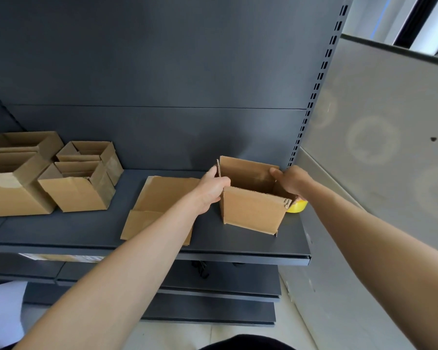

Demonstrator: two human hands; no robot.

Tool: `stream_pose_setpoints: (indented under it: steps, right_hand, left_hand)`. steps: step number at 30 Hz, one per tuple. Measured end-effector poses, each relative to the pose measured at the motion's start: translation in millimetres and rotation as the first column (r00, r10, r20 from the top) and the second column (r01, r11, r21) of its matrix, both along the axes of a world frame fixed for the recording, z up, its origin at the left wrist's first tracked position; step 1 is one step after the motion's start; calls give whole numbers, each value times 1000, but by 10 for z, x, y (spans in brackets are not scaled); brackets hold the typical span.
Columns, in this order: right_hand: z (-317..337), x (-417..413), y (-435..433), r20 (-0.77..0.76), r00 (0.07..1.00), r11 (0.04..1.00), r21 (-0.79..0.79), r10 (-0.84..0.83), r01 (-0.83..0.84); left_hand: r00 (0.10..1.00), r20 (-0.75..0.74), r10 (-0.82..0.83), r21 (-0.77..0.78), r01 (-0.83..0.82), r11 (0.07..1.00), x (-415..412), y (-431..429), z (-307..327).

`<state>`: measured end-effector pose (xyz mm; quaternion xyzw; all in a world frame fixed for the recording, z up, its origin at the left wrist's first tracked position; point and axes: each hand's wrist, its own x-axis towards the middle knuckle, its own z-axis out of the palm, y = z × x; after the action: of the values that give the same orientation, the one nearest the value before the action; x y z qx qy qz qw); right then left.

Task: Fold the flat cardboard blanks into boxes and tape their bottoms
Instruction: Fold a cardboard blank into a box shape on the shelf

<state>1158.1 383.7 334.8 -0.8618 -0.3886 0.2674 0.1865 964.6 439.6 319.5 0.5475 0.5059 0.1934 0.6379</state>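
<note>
Head view: the half-formed box stands on the shelf just right of a flat blank. The left hand grips its left wall and the right hand curls over its right rim. If either grip loosens, it could skew flat or knock the yellow tape roll behind it. It looks empty, as do the folded boxes far left.
</note>
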Motion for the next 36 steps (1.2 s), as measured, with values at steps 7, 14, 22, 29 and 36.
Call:
stream_pose_setpoints:
  steps: [7,14,22,29,36]
  right_hand:
    - [34,-20,14,-72,995,998,-22,-68,67]
    - [34,0,16,-202,969,988,-83,-142,128]
    - [158,-14,-56,-529,834,988,-92,-154,123]
    - [140,141,-129,-706,700,994,-85,-110,71]
    - [16,295,-173,-798,592,992,-72,-117,99]
  left_hand:
    - [997,33,-66,29,65,997,-60,-44,-45]
    - [985,-73,-153,21,155,988,-91,-48,29]
    - [999,-42,-11,-10,11,1000,-86,-2,6]
    - [996,-59,-68,-104,61,993,-116,32,-24]
    - [989,-97,-113,-104,103,989,-91,19,-28]
